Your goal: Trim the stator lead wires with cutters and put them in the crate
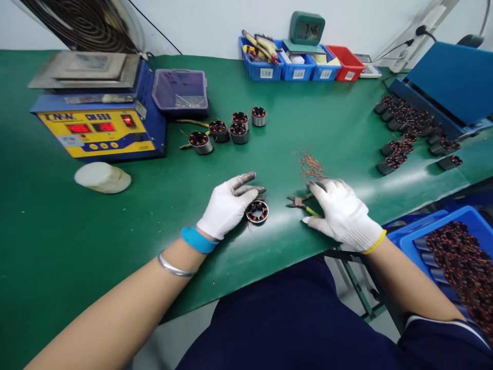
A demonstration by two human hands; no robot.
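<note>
My left hand (231,203), in a white glove with dark-stained fingertips, is at a small motor stator (257,211) wound with copper wire. Its thumb and lower fingers close on the stator's upper left side, while the index finger sticks out beyond. A thin wire end pokes from the rim. To the right, green-handled cutting pliers (297,202) lie on the table, jaws pointing left. Over their handles arches my gloved right hand (337,208), thumb and fingers apart. Just beyond it is a small heap of copper wire clippings (311,165).
Several stators (239,133) stand further back, near a purple tray (181,88). A blue-and-yellow CM 550 unit (103,128) and a white round block (102,177) are at left. More stators (408,118) stand at right; a blue crate (408,246) below holds many. Bins (265,72) line the wall.
</note>
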